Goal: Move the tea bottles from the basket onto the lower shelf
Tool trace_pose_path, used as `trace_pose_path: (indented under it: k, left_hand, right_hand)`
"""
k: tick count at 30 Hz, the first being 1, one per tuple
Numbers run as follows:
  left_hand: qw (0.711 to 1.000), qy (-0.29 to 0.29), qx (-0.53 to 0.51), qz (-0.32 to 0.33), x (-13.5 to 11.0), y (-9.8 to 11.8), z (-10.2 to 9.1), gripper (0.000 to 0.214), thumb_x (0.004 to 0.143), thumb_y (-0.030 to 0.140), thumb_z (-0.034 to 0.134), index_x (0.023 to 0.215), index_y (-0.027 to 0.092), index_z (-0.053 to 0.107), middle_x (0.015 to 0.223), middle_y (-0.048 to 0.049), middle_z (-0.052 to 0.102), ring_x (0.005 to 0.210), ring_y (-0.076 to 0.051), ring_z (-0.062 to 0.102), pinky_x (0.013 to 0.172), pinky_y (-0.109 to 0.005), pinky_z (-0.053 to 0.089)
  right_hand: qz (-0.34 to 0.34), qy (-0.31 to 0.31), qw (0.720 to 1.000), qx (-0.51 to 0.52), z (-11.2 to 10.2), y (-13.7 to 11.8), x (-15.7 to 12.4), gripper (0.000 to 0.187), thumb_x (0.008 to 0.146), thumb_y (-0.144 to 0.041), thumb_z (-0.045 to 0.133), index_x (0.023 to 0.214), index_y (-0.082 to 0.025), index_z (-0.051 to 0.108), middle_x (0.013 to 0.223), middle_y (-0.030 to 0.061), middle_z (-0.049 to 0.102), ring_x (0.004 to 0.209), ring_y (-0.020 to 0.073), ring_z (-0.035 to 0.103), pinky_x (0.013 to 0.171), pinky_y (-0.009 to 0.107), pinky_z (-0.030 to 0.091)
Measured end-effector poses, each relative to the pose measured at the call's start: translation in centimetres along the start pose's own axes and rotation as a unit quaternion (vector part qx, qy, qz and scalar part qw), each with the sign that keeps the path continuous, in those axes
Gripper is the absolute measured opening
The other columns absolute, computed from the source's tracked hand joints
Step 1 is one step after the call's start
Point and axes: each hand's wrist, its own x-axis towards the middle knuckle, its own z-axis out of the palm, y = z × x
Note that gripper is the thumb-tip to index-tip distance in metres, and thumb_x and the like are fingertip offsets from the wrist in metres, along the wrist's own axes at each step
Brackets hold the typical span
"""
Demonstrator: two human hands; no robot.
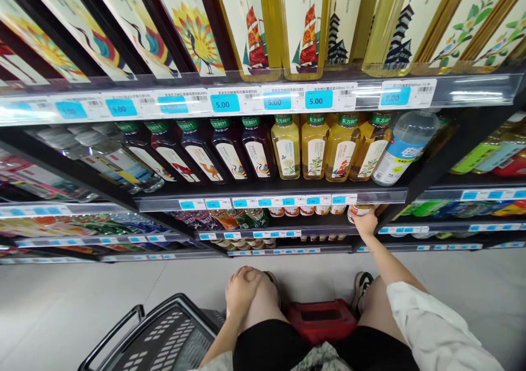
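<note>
My right hand [364,222] is stretched forward and down to the third shelf from the top, fingers wrapped around a small bottle [359,211] with a red and white label. The bottle sits at the right end of a row of like bottles [306,210], just behind the shelf's price rail [287,200], and my grip is closed on its lower part. My white sleeve [431,327] covers the upper arm; the forearm is bare.

My left hand [242,291] rests palm down on my left knee, fingers curled loosely over it, holding nothing. I am crouched low on the pale floor, both knees bent, with a shoe [361,286] showing beside the right knee.

Between my legs lies a red basket [320,319]. To the left of my left knee stands a black basket [164,338] with a perforated wall and a raised handle.

Above the reached shelf, the second shelf carries dark tea bottles [224,154] with green caps on the left, yellow tea bottles [314,146] with green caps in the middle, and a clear bottle with a blue label [405,146] lying tilted at the right. Blue price tags [225,103] reading 5.00 run along the top shelf edge, with 1 tag [395,96] reading 7.00 farther right.
</note>
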Motion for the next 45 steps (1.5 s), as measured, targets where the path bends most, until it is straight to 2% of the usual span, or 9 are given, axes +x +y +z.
trace_pose_path:
  k: [5,9,13,17,23,28,32,42,45]
  left_hand:
    - [1.0,0.005,-0.018,-0.011,0.2,-1.0,-0.2,0.034,0.088,0.041,0.056,0.116,0.026,0.069,0.138,-0.0029,0.065,0.126,-0.033,0.055,0.107,-0.046,0.045]
    - [0.999,0.016,-0.031,-0.005,0.4,-1.9,0.4,0.033,0.088,0.04,0.058,0.116,0.027,0.07,0.138,-0.003,0.065,0.126,-0.033,0.056,0.108,-0.045,0.045]
    - [1.0,0.02,-0.011,0.01,0.5,-1.7,1.0,0.032,0.088,0.039,0.058,0.115,0.027,0.07,0.138,-0.003,0.065,0.127,-0.031,0.056,0.109,-0.044,0.044]
    - [1.0,0.018,0.005,0.01,0.5,-0.5,0.9,0.034,0.088,0.038,0.058,0.118,0.026,0.07,0.142,-0.0042,0.063,0.132,-0.031,0.054,0.111,-0.043,0.043]
    - [1.0,0.012,0.017,0.023,1.1,0.9,1.5,0.033,0.088,0.037,0.059,0.117,0.026,0.07,0.142,-0.005,0.063,0.133,-0.03,0.053,0.111,-0.043,0.042]
    - [0.999,0.005,0.033,0.031,1.4,2.6,1.9,0.031,0.088,0.033,0.06,0.117,0.025,0.07,0.141,-0.0049,0.063,0.134,-0.028,0.052,0.112,-0.042,0.041]
    - [0.999,-0.004,0.034,0.04,1.7,4.1,1.8,0.028,0.088,0.029,0.062,0.114,0.025,0.071,0.139,-0.0041,0.064,0.133,-0.027,0.053,0.111,-0.04,0.041]
    - [0.998,-0.025,0.037,0.039,2.5,6.3,2.0,0.025,0.087,0.024,0.066,0.111,0.024,0.072,0.138,-0.006,0.065,0.133,-0.026,0.054,0.111,-0.038,0.04]
    - [0.998,-0.03,0.034,0.04,2.7,6.7,2.0,0.023,0.088,0.025,0.065,0.11,0.024,0.072,0.137,-0.0053,0.065,0.133,-0.025,0.054,0.11,-0.038,0.04]
  right_hand:
    - [-0.005,0.025,0.999,0.033,2.2,1.0,0.2,0.098,0.067,-0.064,0.078,0.137,-0.005,0.045,0.111,0.0277,0.071,0.102,0.0419,0.07,0.089,0.049,0.055]
    - [-0.071,0.057,0.994,0.066,2.4,3.0,-1.5,0.1,0.071,-0.075,0.067,0.139,-0.007,0.04,0.129,0.027,0.062,0.119,0.0375,0.062,0.099,0.046,0.052]
    - [-0.155,0.083,0.983,0.057,2.3,5.4,-4.7,0.08,0.083,-0.081,0.049,0.117,-0.008,0.052,0.121,0.0278,0.058,0.123,0.038,0.052,0.11,0.051,0.041]
    - [-0.181,0.042,0.982,0.031,3.1,5.7,-5.8,0.056,0.09,-0.074,0.046,0.09,-0.019,0.058,0.1,0.0161,0.06,0.102,0.0332,0.056,0.096,0.048,0.046]
    - [-0.139,0.021,0.989,0.033,4.2,5.4,-3.8,0.064,0.09,-0.075,0.043,0.071,-0.019,0.066,0.104,0.0137,0.055,0.086,0.0251,0.058,0.075,0.039,0.048]
    - [-0.12,0.005,0.991,0.051,4.8,5.8,-2.4,0.077,0.09,-0.081,0.033,0.08,-0.017,0.073,0.112,0.0189,0.059,0.094,0.0274,0.062,0.079,0.038,0.051]
    - [-0.114,-0.036,0.992,0.052,5.8,5.6,-1.5,0.083,0.09,-0.083,0.026,0.088,-0.014,0.072,0.091,0.0175,0.068,0.084,0.0312,0.064,0.078,0.042,0.051]
    - [-0.097,-0.06,0.991,0.062,9.4,4.9,0.4,0.065,0.087,-0.057,0.028,0.11,-0.006,0.063,0.099,0.0252,0.068,0.092,0.0339,0.066,0.092,0.05,0.054]
    - [-0.107,-0.056,0.991,0.065,10.1,4.8,0.5,0.063,0.085,-0.05,0.033,0.114,-0.002,0.061,0.106,0.0287,0.066,0.107,0.0378,0.063,0.105,0.054,0.049]
